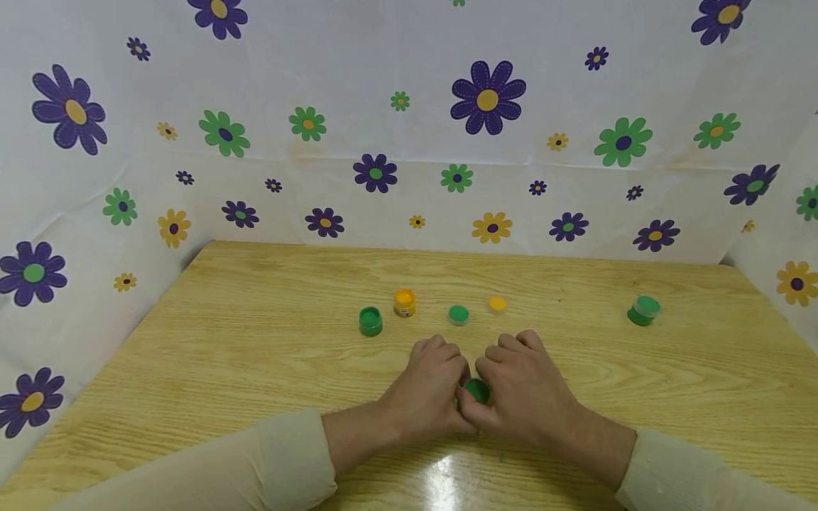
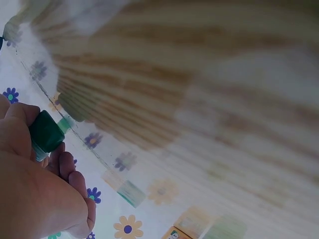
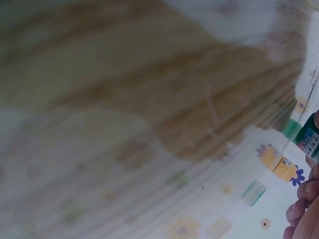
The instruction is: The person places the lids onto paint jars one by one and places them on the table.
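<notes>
Close to the front of the table, both hands meet around a small green paint jar. The left hand grips it from the left side, and the right hand holds it from the right with the thumb across its near side. Fingers hide most of the jar, so whether its lid is loose cannot be told. In the left wrist view the green jar sits between thumb and fingers. The right wrist view shows its printed label at the image edge, beside curled fingers.
Behind the hands stand an uncovered green paint jar and an uncovered yellow one. A green lid and a yellow lid lie right of them. Another green jar, lid on, stands far right. Flowered cloth surrounds the wooden table.
</notes>
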### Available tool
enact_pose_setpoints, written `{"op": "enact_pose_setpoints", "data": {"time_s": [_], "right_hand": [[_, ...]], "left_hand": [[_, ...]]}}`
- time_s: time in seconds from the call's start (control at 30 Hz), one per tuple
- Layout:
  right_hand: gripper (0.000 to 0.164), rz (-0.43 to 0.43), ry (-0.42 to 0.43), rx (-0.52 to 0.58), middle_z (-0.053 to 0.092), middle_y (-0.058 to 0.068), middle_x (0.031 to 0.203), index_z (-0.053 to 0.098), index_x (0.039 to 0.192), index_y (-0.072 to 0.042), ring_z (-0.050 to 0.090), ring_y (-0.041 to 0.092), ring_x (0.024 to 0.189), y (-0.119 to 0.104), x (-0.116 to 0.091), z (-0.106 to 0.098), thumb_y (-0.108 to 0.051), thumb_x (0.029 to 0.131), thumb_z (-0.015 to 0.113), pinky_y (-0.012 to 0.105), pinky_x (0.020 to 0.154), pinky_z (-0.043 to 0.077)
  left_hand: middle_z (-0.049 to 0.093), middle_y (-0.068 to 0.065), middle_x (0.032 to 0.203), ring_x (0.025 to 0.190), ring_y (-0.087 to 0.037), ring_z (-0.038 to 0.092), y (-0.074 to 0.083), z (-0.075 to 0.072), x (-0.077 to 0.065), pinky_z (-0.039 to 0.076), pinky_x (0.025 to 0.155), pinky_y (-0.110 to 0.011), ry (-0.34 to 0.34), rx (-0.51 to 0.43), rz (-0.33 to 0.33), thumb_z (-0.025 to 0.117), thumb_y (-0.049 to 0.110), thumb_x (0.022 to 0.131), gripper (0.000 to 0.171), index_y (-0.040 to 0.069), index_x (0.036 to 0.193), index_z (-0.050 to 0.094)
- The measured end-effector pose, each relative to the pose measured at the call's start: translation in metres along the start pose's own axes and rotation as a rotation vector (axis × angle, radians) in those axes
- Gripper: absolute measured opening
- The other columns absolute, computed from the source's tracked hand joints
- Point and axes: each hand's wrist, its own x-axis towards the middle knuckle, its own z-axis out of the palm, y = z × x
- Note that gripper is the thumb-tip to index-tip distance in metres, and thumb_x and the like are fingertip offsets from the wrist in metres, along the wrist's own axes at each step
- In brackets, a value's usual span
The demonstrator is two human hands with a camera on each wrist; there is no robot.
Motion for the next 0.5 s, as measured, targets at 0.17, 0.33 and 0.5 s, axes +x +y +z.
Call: {"op": "enact_pose_setpoints", "data": {"time_s": [0.17, 0.33, 0.5], "right_hand": [[0.051, -0.003, 0.003, 0.0, 0.025, -0.01, 0.052, 0.03, 0.051, -0.022, 0.027, 0.01, 0.055, 0.0003, -0.0003, 0.0001, -0.045, 0.086, 0.06, 0.032, 0.071, 0.033], [0.045, 0.007, 0.024, 0.016, 0.033, -0.009, 0.058, 0.038, 0.056, -0.021, 0.033, 0.012, 0.06, 0.0004, -0.0005, 0.0005, -0.048, 0.085, 0.06, 0.032, 0.072, 0.034], [0.029, -0.001, 0.062, 0.092, 0.05, -0.005, 0.084, 0.057, 0.085, -0.019, 0.045, 0.017, 0.084, 0.0006, -0.0002, 0.0011, -0.047, 0.081, 0.059, 0.035, 0.079, 0.038]], "left_hand": [[0.05, 0.012, 0.077, 0.077, -0.007, 0.039, 0.0002, 0.0003, -0.0001, 0.042, 0.091, -0.033, -0.011, -0.017, -0.005, 0.083, 0.036, 0.068, 0.031, 0.016, 0.078, 0.062], [0.051, 0.011, 0.077, 0.079, -0.008, 0.04, -0.0006, -0.0007, 0.0006, 0.042, 0.091, -0.033, -0.015, -0.023, -0.007, 0.083, 0.04, 0.069, 0.033, 0.016, 0.08, 0.063], [0.052, 0.01, 0.078, 0.08, -0.008, 0.041, -0.001, -0.0014, 0.0011, 0.04, 0.087, -0.03, 0.009, -0.023, -0.014, 0.081, 0.041, 0.074, 0.032, 0.015, 0.08, 0.063]]}}
